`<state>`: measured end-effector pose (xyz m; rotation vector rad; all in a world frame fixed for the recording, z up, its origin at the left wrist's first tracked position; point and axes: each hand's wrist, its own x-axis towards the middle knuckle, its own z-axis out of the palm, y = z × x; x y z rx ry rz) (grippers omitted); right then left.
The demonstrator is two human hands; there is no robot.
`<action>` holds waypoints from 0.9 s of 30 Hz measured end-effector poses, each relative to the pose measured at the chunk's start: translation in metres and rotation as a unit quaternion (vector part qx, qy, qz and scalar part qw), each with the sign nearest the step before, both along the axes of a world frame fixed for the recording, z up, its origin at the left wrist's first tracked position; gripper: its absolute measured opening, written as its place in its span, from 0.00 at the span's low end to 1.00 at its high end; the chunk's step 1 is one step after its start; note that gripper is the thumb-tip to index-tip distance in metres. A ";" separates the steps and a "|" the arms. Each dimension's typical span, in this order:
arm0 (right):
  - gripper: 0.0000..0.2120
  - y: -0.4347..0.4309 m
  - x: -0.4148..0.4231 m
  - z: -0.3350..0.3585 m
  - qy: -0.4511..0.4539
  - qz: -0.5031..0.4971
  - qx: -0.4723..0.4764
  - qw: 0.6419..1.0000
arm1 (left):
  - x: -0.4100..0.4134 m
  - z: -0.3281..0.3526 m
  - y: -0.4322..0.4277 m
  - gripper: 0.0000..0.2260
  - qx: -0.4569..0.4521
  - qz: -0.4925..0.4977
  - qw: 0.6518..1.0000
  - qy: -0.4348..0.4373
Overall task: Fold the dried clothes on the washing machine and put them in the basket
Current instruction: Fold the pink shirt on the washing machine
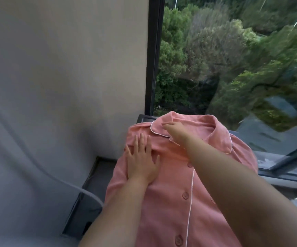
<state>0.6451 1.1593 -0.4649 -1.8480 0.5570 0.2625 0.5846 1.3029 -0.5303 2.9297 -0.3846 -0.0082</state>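
beside the window [233, 59] the pink pyjama shirt [169, 207] lies buttons up. left hand [142, 163] presses its shoulder with spread fingers. right hand [173, 129] touches the collar [220, 138]; pinching or not, i cannot tell. if the pressing hand lifts, the cloth may slide off.

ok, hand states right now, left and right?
Left hand: open, flat on the pink shirt.
Right hand: at the collar; blurred, cannot tell if it pinches.
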 end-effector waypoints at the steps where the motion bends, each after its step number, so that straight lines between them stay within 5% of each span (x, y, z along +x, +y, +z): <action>1: 0.15 0.003 0.008 -0.004 0.008 -0.006 0.011 1.000 | 0.000 -0.001 0.000 0.38 -0.008 0.000 1.000 -0.007; 6: 0.21 0.000 0.040 0.004 -0.099 -0.115 -0.103 0.983 | 0.000 -0.004 0.001 0.35 -0.042 0.043 0.997 -0.039; 9: 0.34 -0.008 0.034 -0.005 -0.022 0.010 -0.220 0.975 | -0.001 0.000 0.001 0.35 -0.038 0.052 0.998 -0.026; 12: 0.30 -0.013 0.011 -0.013 -0.040 0.075 -0.411 0.908 | 0.001 0.002 0.001 0.31 -0.011 0.052 0.998 0.021; 20: 0.25 -0.028 -0.074 -0.026 -0.022 0.173 -0.495 0.851 | -0.003 0.010 0.000 0.28 0.018 0.007 0.999 0.027; 27: 0.22 -0.056 -0.136 -0.017 -0.070 0.198 -0.480 0.852 | -0.053 0.028 -0.046 0.25 -0.034 -0.028 0.997 0.061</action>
